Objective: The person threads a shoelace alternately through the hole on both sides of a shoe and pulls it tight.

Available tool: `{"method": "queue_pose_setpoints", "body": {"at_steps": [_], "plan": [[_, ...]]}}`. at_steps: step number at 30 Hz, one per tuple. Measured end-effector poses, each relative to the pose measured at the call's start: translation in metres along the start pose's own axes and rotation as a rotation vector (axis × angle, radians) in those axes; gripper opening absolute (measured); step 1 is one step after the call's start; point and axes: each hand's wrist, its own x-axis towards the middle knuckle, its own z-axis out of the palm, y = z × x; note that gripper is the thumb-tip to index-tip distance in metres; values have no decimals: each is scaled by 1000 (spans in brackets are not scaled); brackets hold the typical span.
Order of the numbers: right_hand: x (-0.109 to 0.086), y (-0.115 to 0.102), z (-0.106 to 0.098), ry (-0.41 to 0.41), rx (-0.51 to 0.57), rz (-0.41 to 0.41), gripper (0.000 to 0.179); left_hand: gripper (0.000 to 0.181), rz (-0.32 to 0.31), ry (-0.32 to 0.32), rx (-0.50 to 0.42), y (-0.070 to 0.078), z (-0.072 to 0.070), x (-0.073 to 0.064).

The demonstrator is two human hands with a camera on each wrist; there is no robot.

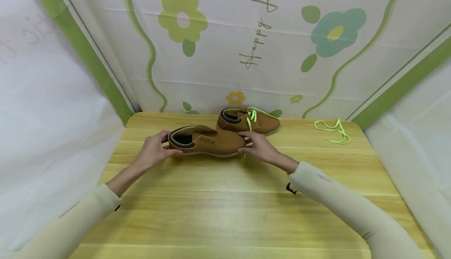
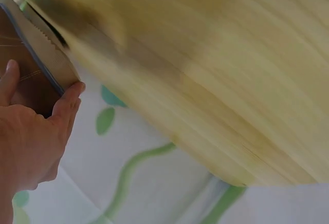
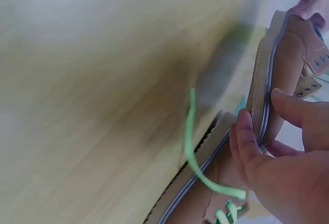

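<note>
A brown shoe without a lace (image 1: 225, 141) is held between both hands, its toe to the right and its bare eyelets showing. My left hand (image 1: 153, 151) grips the heel end, thumb on the near side and fingers behind. At the toe, my right hand (image 1: 262, 147) pinches the shoe between thumb and fingers. In the right wrist view, the held shoe's sole (image 3: 261, 80) rises above the table. Just behind it, a second brown shoe (image 1: 269, 122) stands on the table, with a bright green lace (image 1: 253, 115) through its eyelets. One lace end (image 3: 189, 142) hangs over its side.
A loose green lace (image 1: 343, 135) lies in a tangle near the back right of the wooden table (image 1: 218, 208). Behind the table's far edge hangs a white curtain (image 1: 225, 67) printed with flowers. More white fabric (image 1: 53, 106) stands at the left side.
</note>
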Motion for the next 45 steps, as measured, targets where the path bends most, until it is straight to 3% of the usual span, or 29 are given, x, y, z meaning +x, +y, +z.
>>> {"method": "queue_pose_setpoints", "body": {"at_steps": [9, 23, 34, 38, 45], "plan": [[-45, 14, -10, -8, 97, 34, 61, 61, 66, -36, -78, 19, 27, -11], [-98, 25, -16, -3, 164, 76, 58, 59, 112, -68, -37, 43, 56, -28], [-115, 29, -10, -14, 197, 58, 59, 57, 130, -83, -101, 44, 68, -41], [-119, 31, -8, -20, 183, 56, 59, 56, 161, -77, -83, 42, 72, -43], [-122, 35, -2, -30, 166, 52, 61, 56, 157, -81, -78, 38, 78, -47]]}}
